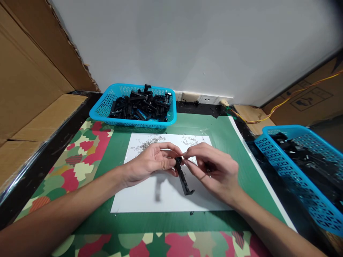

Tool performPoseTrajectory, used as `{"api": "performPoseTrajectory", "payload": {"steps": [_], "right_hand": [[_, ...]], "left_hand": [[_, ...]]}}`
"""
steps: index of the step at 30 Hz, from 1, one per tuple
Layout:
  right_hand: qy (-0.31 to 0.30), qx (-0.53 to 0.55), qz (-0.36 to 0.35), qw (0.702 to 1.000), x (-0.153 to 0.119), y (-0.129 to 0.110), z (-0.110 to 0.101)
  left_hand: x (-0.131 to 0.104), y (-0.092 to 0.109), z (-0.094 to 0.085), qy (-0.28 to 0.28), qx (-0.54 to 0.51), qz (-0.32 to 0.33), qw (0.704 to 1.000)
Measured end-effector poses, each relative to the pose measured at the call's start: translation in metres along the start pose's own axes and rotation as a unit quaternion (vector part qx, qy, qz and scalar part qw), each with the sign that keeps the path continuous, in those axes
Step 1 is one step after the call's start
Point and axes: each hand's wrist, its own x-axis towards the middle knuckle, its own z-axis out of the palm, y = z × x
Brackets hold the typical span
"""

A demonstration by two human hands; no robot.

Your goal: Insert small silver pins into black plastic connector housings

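Observation:
A long black plastic part (pixel 183 178) hangs over a white sheet (pixel 134 200), its upper end pinched in my left hand (pixel 158 159). The thumb and index finger of my right hand (pixel 214 166) are pressed together at that same upper end; whatever lies between them is too small to make out. Small metal pieces also show against the palm of my right hand. Beyond my hands, two scattered groups of tiny thin metal pieces (pixel 147 143) lie on the sheet.
A blue basket (pixel 131 123) full of black parts stands at the back left. Another blue basket (pixel 297 178) with black parts is at the right. Cardboard (pixel 26 71) stands at the left; wall sockets (pixel 208 99) and a yellow-red cable (pixel 278 107) are behind.

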Motion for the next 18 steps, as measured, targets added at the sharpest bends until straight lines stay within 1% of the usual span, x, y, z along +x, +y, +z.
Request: {"api": "performPoseTrajectory", "payload": {"steps": [2,5,7,10,12,13,15,17,18], "right_hand": [[-0.001,0.002,0.045,0.999,0.001,-0.001,0.0],[-0.02,0.035,0.12,0.992,0.001,-0.001,0.0],[-0.035,0.059,0.152,0.986,0.0,-0.002,0.001],[-0.046,0.06,0.17,0.983,-0.001,-0.001,0.001],[-0.052,0.035,0.161,0.985,0.0,0.0,-0.003],[-0.064,0.013,0.152,0.986,0.002,0.002,-0.006],[-0.118,-0.039,0.135,0.983,0.006,0.005,-0.016],[-0.192,-0.082,0.13,0.969,0.009,0.009,-0.025],[-0.218,-0.096,0.131,0.962,0.01,0.012,-0.029]], "left_hand": [[0.0,0.0,-0.001,0.003,-0.01,-0.004,1.0],[0.0,-0.001,-0.003,0.011,-0.018,-0.006,1.0],[0.0,-0.001,-0.004,0.014,-0.016,-0.006,1.0],[-0.001,-0.001,-0.005,0.015,-0.012,-0.012,1.0],[-0.002,0.0,-0.005,0.023,-0.011,-0.014,1.0],[-0.002,0.001,-0.005,0.03,-0.012,-0.013,0.999],[-0.003,0.003,-0.004,0.048,-0.015,-0.004,0.999],[-0.002,0.005,-0.003,0.068,-0.032,0.015,0.997],[-0.002,0.006,-0.002,0.079,-0.045,0.025,0.996]]}}
